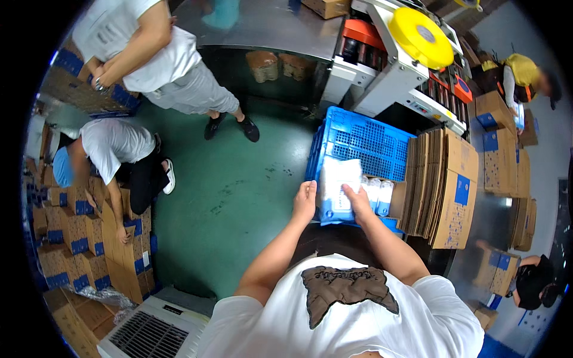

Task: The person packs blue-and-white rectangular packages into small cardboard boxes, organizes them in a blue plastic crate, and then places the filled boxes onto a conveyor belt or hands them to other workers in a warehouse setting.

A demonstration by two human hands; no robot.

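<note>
A white-and-blue soft plastic pack (340, 188) is held over the near left part of a blue plastic crate (367, 140). My right hand (358, 203) grips the pack at its right edge, thumb on top and the other fingers hidden beneath. Just left of the pack is my left hand (304, 200), raised with its fingers curled together; whether anything is between them is hidden. More white-and-blue packs (379, 196) stand in a row inside the crate, right of the held one.
Flattened cardboard boxes (439, 185) stand stacked right of the crate. Beyond it is a carton-sealing machine (382, 65) with a yellow tape roll (421, 37). One person stands at far left; another crouches by cartons (77, 232). An air cooler (155, 331) sits at lower left.
</note>
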